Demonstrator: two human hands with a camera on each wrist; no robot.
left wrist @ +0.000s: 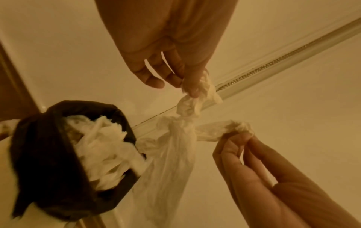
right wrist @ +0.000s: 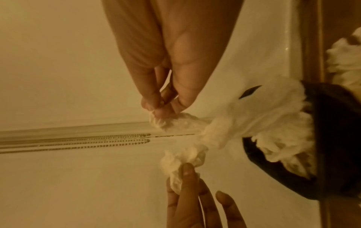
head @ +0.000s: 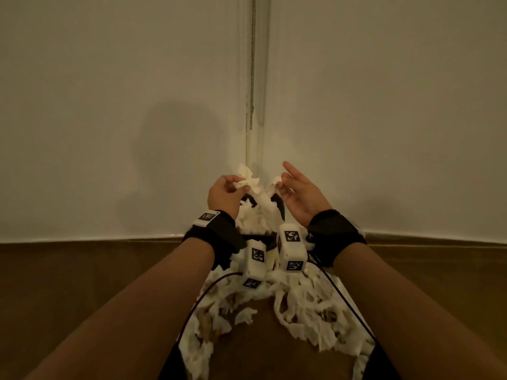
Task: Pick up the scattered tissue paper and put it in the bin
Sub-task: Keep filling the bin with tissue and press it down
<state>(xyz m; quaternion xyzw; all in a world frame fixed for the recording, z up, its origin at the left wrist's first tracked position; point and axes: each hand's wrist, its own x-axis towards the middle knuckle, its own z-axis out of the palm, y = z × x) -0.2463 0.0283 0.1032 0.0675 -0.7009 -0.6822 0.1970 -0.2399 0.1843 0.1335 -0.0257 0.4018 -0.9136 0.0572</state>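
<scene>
Nearest us, loose tissue paper (head: 310,311) litters the floor (head: 82,270). Beyond, our left hand (head: 223,194) and right hand (head: 297,194) each pinch an end of one tissue strip (left wrist: 175,138), hanging over the stuffed black bin (left wrist: 48,154) against the wall (head: 109,105).

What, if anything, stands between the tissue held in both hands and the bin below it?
No separate object. The left hand and right hand pinch the held tissue above the bin, but heaped tissue already fills the opening.
</scene>
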